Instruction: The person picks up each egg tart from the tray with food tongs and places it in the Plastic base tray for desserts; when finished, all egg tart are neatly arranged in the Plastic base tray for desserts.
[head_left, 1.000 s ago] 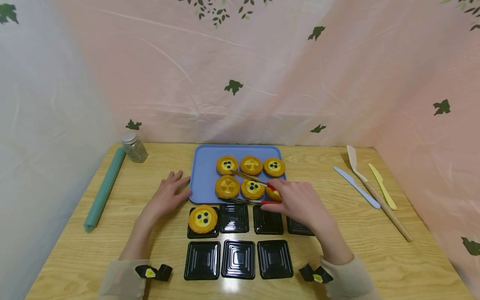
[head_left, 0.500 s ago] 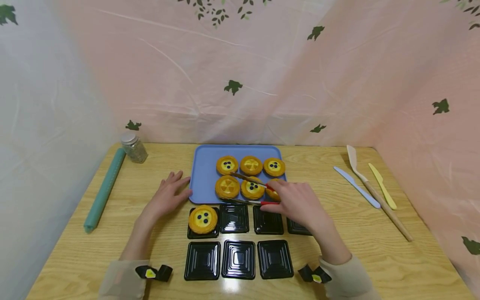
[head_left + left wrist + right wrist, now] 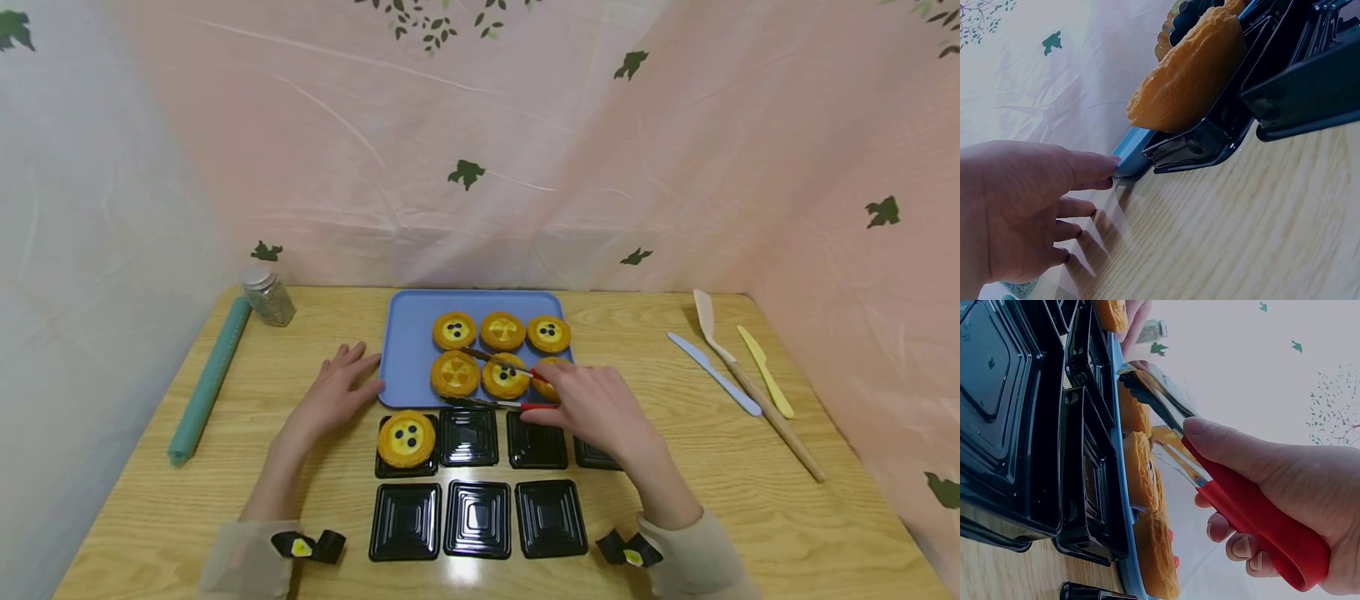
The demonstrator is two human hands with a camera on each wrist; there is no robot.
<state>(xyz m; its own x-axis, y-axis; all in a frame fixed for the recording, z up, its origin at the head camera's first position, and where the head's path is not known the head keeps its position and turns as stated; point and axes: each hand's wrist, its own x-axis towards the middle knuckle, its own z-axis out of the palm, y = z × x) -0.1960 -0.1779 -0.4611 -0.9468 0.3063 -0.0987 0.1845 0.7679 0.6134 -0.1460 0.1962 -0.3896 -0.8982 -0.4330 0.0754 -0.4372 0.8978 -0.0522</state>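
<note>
My right hand (image 3: 600,402) grips the red handles of metal tongs (image 3: 1254,515), thumb on one handle and fingers round the other. In the head view the tongs' arms point left across the blue tray (image 3: 405,337), their tips on the far and near sides of the front-left fruit tart (image 3: 455,375). Whether both tips touch it, I cannot tell. With extended fingers, my left hand (image 3: 337,387) rests at the tray's left edge, a fingertip against the rim. A tart with dark berries (image 3: 406,439) sits on a black square base at the front left.
Several more tarts (image 3: 502,331) stand in two rows on the tray. Black square bases (image 3: 477,518) lie in front of it. To the left are a green rolling pin (image 3: 210,379) and a glass jar (image 3: 268,296); to the right, a spatula (image 3: 757,396) and two plastic knives (image 3: 712,373).
The far tip of the tongs has come slightly closer to the front-left tart, narrowing the gap between the arms. My left hand and the tarts have stayed put.
</note>
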